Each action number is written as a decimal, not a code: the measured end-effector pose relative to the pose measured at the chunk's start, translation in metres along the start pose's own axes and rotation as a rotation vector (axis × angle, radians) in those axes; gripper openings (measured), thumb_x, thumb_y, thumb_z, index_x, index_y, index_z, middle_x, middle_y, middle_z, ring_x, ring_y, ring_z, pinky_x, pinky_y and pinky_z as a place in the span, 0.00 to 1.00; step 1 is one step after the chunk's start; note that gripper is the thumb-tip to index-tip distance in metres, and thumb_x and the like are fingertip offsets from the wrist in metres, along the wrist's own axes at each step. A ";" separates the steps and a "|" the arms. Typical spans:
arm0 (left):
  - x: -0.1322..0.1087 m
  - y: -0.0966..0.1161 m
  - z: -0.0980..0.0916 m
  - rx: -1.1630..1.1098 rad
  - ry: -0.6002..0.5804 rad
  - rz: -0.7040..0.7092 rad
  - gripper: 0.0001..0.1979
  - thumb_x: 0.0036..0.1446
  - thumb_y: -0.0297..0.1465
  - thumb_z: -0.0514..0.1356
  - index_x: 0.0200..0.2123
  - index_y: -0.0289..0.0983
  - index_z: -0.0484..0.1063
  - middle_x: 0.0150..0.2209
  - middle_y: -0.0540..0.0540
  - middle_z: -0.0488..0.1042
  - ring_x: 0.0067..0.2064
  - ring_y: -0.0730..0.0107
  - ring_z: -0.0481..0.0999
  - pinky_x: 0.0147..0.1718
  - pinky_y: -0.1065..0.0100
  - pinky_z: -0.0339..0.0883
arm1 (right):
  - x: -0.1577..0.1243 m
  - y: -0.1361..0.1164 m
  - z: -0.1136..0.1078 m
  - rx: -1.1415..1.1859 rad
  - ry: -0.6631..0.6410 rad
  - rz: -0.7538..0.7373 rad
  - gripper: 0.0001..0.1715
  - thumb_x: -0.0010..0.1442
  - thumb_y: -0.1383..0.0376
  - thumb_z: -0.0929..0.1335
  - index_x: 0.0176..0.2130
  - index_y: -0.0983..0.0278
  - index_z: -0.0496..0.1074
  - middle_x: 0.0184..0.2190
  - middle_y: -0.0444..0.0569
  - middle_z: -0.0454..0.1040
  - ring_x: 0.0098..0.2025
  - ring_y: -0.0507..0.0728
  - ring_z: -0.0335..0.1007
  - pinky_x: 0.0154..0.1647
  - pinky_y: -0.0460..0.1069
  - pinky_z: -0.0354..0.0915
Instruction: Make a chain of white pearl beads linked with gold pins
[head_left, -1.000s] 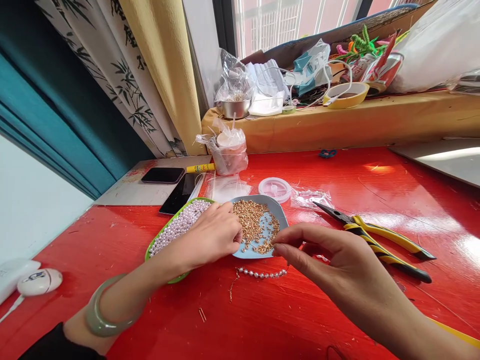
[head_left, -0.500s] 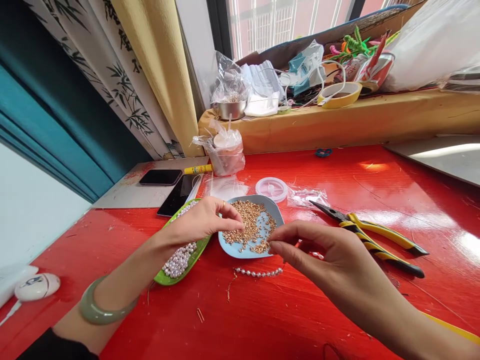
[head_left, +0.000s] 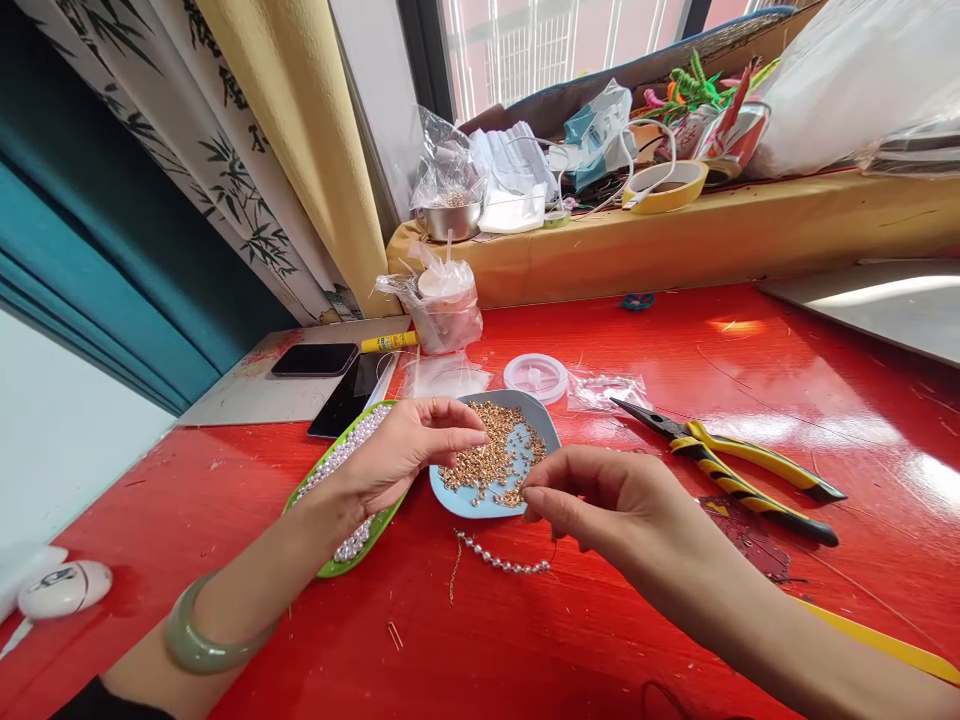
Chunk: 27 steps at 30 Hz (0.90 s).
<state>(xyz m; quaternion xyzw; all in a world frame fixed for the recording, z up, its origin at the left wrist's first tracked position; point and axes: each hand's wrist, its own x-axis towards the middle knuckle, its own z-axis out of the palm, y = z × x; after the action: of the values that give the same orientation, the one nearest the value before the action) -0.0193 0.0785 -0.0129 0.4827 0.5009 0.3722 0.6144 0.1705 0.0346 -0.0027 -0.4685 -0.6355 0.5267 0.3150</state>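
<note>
My left hand (head_left: 409,450) hovers over the left rim of a blue dish (head_left: 457,500) of small gold beads (head_left: 491,455), thumb and forefinger pinched together; what they pinch is too small to name. It also covers part of a green dish (head_left: 330,565) of pale pearl beads (head_left: 341,455). My right hand (head_left: 607,500) is pinched at the blue dish's near right edge on a thin thread. From it a short strand of pearls (head_left: 499,560) trails on the red table (head_left: 570,640).
Yellow-handled pliers (head_left: 735,470) lie right of the dish. A clear thread spool (head_left: 535,376), plastic bags (head_left: 604,390), two phones (head_left: 330,375) and a bagged cup (head_left: 442,300) sit behind. A white mouse (head_left: 64,588) is far left. The windowsill (head_left: 675,240) is cluttered.
My left hand drew back from the gold beads toward the dish's left rim and pinched. My right hand and the pearl strand shifted slightly left. The camera turned a little.
</note>
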 end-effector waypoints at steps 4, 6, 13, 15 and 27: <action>-0.002 -0.001 0.001 -0.050 -0.039 0.014 0.08 0.40 0.28 0.69 0.26 0.33 0.73 0.25 0.50 0.73 0.28 0.77 0.69 0.22 0.77 0.58 | -0.002 -0.001 -0.001 0.020 0.000 0.013 0.08 0.54 0.67 0.64 0.26 0.65 0.70 0.21 0.42 0.70 0.23 0.49 0.62 0.22 0.43 0.58; -0.003 0.000 0.002 -0.068 -0.056 0.016 0.07 0.41 0.28 0.68 0.25 0.33 0.73 0.25 0.50 0.73 0.28 0.77 0.69 0.21 0.77 0.58 | -0.002 -0.002 -0.001 0.022 0.003 0.014 0.07 0.54 0.68 0.64 0.26 0.65 0.70 0.21 0.42 0.69 0.23 0.49 0.62 0.22 0.43 0.58; -0.012 0.005 0.012 -0.102 -0.074 0.037 0.06 0.41 0.25 0.68 0.24 0.34 0.73 0.23 0.51 0.74 0.25 0.79 0.68 0.21 0.77 0.59 | -0.002 -0.004 0.000 0.001 0.035 -0.006 0.08 0.53 0.68 0.64 0.24 0.65 0.70 0.19 0.41 0.69 0.22 0.49 0.61 0.21 0.43 0.57; -0.015 0.006 0.014 -0.117 -0.090 0.044 0.06 0.40 0.24 0.68 0.23 0.34 0.73 0.23 0.51 0.75 0.24 0.79 0.69 0.22 0.78 0.59 | -0.004 -0.006 0.001 -0.010 0.051 -0.021 0.08 0.52 0.68 0.64 0.23 0.64 0.70 0.19 0.41 0.69 0.21 0.49 0.62 0.21 0.43 0.57; -0.021 0.007 0.020 -0.123 -0.103 0.067 0.08 0.37 0.23 0.68 0.22 0.34 0.72 0.22 0.52 0.74 0.24 0.78 0.70 0.22 0.77 0.61 | -0.009 -0.011 0.003 -0.081 0.075 -0.040 0.10 0.51 0.70 0.64 0.21 0.63 0.69 0.18 0.42 0.70 0.22 0.51 0.64 0.21 0.43 0.59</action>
<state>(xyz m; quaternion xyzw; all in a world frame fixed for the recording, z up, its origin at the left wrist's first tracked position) -0.0046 0.0560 0.0004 0.4791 0.4286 0.3971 0.6550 0.1680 0.0253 0.0074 -0.4875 -0.6532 0.4763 0.3300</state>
